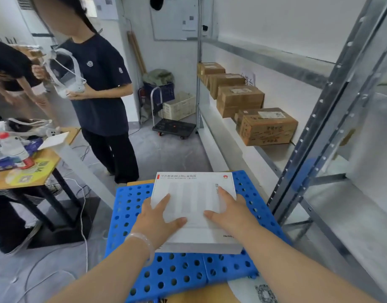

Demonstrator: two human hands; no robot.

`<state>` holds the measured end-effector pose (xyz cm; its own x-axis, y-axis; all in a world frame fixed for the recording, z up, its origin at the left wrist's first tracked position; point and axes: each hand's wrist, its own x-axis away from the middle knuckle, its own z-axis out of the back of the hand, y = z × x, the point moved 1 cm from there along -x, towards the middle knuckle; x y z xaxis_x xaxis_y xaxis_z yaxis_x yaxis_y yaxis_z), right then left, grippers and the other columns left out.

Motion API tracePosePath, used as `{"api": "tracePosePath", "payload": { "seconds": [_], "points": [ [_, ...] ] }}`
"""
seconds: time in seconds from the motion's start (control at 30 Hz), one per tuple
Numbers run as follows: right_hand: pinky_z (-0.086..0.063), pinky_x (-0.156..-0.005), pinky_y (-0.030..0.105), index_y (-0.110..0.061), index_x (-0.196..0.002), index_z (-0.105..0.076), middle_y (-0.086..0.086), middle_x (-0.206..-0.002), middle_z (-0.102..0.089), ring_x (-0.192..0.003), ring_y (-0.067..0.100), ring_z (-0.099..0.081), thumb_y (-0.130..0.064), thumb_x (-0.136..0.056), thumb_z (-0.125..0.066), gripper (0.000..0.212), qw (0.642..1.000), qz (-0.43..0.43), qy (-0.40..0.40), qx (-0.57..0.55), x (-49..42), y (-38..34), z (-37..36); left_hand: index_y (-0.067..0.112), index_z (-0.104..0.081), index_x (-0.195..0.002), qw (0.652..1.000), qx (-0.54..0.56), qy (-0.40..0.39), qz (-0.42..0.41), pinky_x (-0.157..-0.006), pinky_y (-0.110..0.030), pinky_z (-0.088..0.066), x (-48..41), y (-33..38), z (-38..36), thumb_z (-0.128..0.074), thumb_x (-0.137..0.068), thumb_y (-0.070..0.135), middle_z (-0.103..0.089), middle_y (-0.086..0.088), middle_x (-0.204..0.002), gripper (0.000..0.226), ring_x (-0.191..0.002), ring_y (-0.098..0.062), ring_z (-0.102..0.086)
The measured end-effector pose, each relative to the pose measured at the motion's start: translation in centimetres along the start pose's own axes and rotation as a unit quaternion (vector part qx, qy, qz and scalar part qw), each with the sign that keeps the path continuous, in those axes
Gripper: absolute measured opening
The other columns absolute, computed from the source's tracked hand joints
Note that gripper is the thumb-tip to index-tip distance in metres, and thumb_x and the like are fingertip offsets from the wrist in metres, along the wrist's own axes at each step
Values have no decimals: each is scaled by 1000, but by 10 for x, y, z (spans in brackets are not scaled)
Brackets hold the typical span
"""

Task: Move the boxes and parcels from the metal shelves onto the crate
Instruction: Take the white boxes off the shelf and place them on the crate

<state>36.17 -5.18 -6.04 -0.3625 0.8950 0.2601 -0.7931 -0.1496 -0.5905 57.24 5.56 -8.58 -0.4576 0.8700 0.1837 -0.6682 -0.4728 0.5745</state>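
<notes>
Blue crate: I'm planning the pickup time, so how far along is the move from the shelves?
Done: one white box lies flat on the blue crate. In hand: the left hand and right hand rest on that box, fingers spread. Left: at least four brown cartons sit in a row on the metal shelf.

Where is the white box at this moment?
In the head view, low centre: the white box lies flat on the blue crate, under the left hand and right hand, with the metal shelves and brown boxes to its right.
</notes>
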Motion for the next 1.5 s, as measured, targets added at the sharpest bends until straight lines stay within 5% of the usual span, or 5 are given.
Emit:
{"api": "tracePosePath", "payload": {
  "seconds": [0.47, 0.7, 0.93, 1.3, 1.5],
  "points": [
    [-36, -101, 34, -55, -146, -6, -4, -157, -2, -137, 19, -32, -68, -66, -71, 104, 994, 22, -104, 24, -96, -58, -115, 55, -9, -144, 992, 35, 19, 122, -98, -38, -42, -45, -116, 2, -53, -67, 82, 1, 11, -153, 93, -135, -25, -25],
    [-38, -88, 31, -55, -146, -5, -4, -156, -7, -135, 19, -33, -68, -68, -70, 102, 994, 7, -104, 32, -120, -56, -137, 54, -7, -144, 991, 11, 2, 131, -100, -39, -39, -70, -128, -2, -52, -71, 80, 2, 10, -154, 90, -135, -27, -24],
    [-34, -104, 36, -54, -147, -2, -3, -159, 3, -142, 21, -25, -69, -69, -69, 103, 992, -1, -114, 45, -143, -62, -140, 54, -6, -144, 992, -3, 18, 121, -102, -42, -38, -89, -133, 0, -47, -69, 83, 2, 7, -155, 91, -137, -27, -23],
    [-39, -97, 35, -57, -144, 2, -5, -159, 9, -139, 23, -30, -74, -68, -64, 102, 992, 8, -115, 60, -162, -65, -146, 57, -3, -142, 991, -14, 21, 130, -104, -43, -37, -106, -136, 4, -46, -68, 84, 4, 9, -155, 90, -140, -26, -21],
    [-32, -107, 39, -52, -147, 2, -6, -160, 16, -146, 22, -13, -72, -70, -65, 104, 993, 9, -107, 56, -159, -66, -143, 56, -2, -142, 989, -33, 3, 141, -104, -45, -36, -107, -134, 5, -45, -69, 85, 9, 8, -156, 90, -141, -27, -18]
  ]
}}
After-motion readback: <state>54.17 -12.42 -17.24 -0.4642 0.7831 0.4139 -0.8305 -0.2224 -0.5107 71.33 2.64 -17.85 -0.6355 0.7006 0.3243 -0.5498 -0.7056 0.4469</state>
